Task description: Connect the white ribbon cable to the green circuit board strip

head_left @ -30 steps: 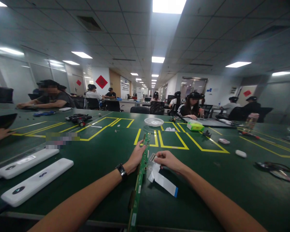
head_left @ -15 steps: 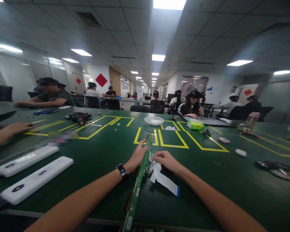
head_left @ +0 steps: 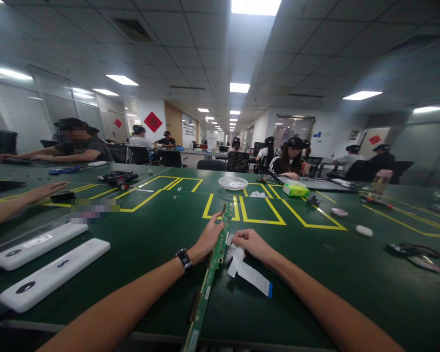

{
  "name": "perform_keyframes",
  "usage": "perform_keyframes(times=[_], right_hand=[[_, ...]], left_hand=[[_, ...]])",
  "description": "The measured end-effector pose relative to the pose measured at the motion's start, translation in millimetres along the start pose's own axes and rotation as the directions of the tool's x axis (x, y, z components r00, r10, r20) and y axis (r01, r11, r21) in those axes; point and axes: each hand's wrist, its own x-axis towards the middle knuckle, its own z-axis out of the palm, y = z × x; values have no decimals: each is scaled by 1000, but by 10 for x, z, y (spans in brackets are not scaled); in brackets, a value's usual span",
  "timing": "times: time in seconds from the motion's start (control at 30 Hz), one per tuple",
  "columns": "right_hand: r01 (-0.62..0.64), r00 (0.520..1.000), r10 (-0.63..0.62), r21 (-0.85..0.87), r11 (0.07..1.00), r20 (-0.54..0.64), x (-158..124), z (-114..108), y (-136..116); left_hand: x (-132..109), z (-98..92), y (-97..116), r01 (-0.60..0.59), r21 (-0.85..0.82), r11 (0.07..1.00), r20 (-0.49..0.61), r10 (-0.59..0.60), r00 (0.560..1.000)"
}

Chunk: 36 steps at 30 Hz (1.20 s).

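A long, narrow green circuit board slants from the table's near edge up to the middle of the view. My left hand is closed around its upper part, with the thumb lying on the board's face. Close to the board's right edge, my right hand pinches the upper end of a white flat ribbon cable. The cable is folded and hangs to the lower right, ending in a blue tip. My fingers hide whether the cable's upper end touches the board.
Two white power strips lie at left, near another person's hand. Ahead stands a white round basket. To its right are a green packet, a white oval object and a dark cable bundle. Yellow tape marks the green table.
Both my hands, the board and the cable stay nearly in place. At left, the other person's hand has shifted to the right, and a dark object now shows beside it.
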Motion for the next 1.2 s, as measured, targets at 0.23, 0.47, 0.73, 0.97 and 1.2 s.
perform_keyframes(times=[0.23,0.47,0.73,0.97,1.2], right_hand=[[1,999,-1,0,1000,-45,27,15,32],[28,1000,-28,-12,1000,-13,33,8,57],[91,994,-90,-25,996,55,-16,-24,35],[112,991,-108,-52,992,75,-22,-50,60],[131,989,-125,-81,988,74,5,-60,93]], left_hand=[[6,14,-9,-47,167,985,19,45,999],[-26,40,24,-110,336,936,43,101,994],[-19,25,-41,-163,348,923,150,117,982],[-8,14,-75,-229,304,925,197,174,965],[-38,28,-35,-194,322,927,211,130,969]])
